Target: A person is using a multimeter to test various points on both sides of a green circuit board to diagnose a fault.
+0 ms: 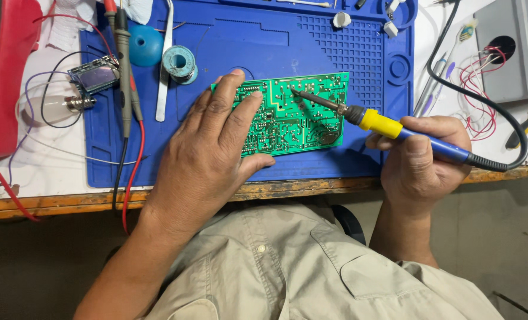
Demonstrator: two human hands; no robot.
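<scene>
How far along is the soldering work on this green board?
Set up: the green circuit board lies solder-side up on the blue mat. In hand: the left hand pins it flat while the right hand touches the soldering iron tip to it. The solder spool lies untouched; finished joints cannot be judged.

Blue work mat [228,41] on a wooden bench. On it: solder spool [179,63], metal tweezers [165,59], blue dome [145,46], red and black probes [124,65]. Small display module [95,74] and clear bulb [53,106] at left. Grey box [516,65], possibly an enclosure, right.
</scene>
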